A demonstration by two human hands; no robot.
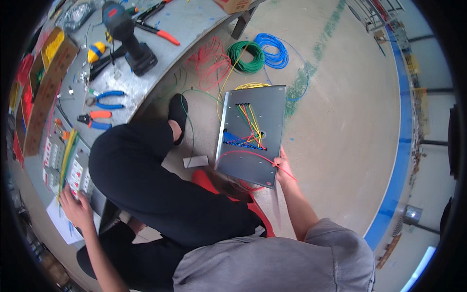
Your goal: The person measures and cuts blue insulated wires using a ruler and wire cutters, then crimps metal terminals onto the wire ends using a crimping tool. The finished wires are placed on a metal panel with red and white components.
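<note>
Your right hand (282,168) grips the near right edge of the grey metal panel (253,136) standing on the floor, fingers closed on it. It looks stiff, probably sharp-edged; hold the rim, clear of the soft coloured wires (250,129). Your left hand (75,209) rests spread on the surface (146,80), holding nothing.

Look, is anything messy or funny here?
Yes. Coils of red wire, green wire and blue wire sprawl loose on the floor, and the grey metal panel stands tilted there, steadied by the right hand.
</note>
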